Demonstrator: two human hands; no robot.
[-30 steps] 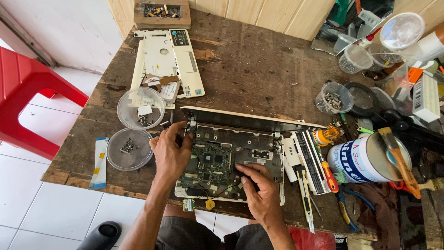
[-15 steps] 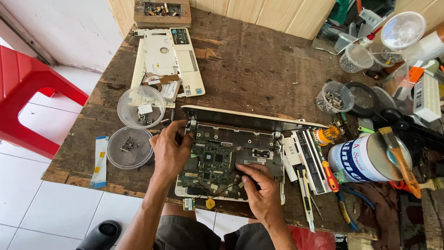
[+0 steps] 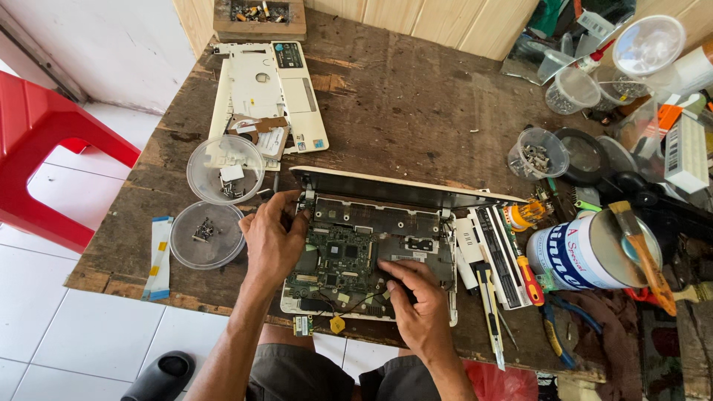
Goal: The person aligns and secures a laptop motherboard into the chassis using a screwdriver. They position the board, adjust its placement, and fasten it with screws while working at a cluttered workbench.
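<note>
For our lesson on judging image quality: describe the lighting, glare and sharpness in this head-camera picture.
Head view: soft, even daylight, only faint shadows under the left hand and right hand; mild glare on the paint tin and clear plastic lids; the opened laptop is sharp; straight edges bend slightly toward the frame corners.

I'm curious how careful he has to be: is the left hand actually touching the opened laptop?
Touching. The head view shows the left hand lying on the opened laptop, fingers at its upper left corner.
</note>
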